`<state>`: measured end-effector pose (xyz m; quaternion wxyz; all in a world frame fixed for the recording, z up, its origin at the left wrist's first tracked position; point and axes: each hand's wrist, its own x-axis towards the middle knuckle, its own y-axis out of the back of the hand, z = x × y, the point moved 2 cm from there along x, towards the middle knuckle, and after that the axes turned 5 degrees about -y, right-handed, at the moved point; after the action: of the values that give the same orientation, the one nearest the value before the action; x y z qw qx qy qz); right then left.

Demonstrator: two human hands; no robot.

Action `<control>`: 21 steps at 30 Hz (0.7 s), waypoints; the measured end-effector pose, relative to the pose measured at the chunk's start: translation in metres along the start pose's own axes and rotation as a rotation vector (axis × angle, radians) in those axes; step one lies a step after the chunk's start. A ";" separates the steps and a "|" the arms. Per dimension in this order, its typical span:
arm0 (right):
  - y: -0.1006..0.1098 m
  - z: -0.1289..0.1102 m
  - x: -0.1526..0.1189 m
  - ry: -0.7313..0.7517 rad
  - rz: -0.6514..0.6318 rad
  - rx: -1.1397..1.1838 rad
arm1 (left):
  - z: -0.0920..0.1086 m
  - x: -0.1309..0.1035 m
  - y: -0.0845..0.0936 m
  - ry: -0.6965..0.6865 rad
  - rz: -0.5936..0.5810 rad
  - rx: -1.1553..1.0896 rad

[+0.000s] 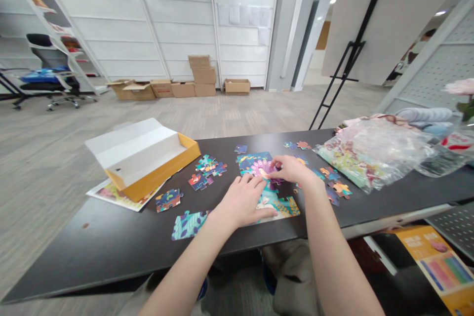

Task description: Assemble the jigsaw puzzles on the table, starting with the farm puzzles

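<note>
A partly joined jigsaw puzzle (287,208) with a purple peacock and a white animal lies on the black table. Flat across its left side rests my left hand (240,200), fingers spread and touching the pieces. My right hand (291,170) is at the peacock, thumb and fingers pinched on a purple puzzle piece (274,177) that they partly cover. Joined teal pieces (187,225) lie left of my left forearm, which hides their right end. Loose pieces lie on both sides, among them a dark blue one (169,200) and an orange one (339,188).
An open yellow-and-white box (159,168) stands at the table's left on a printed sheet (107,192). Plastic-wrapped items (381,150) lie at the right. Beyond the black table (111,247) stand an easel-like frame (342,71), cardboard boxes (183,90) and an office chair (48,71).
</note>
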<state>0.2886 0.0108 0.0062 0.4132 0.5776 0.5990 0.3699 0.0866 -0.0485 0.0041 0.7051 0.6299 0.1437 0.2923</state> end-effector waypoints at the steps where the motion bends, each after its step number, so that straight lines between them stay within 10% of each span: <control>1: 0.000 0.000 0.000 0.000 -0.001 0.005 | 0.000 0.000 0.000 0.000 -0.003 0.006; 21: 0.003 0.003 0.000 -0.045 -0.052 -0.118 | 0.005 -0.009 -0.010 0.024 -0.037 -0.098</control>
<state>0.2921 0.0112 0.0079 0.4693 0.5447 0.5815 0.3805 0.0851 -0.0581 -0.0061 0.7385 0.5884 0.1492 0.2934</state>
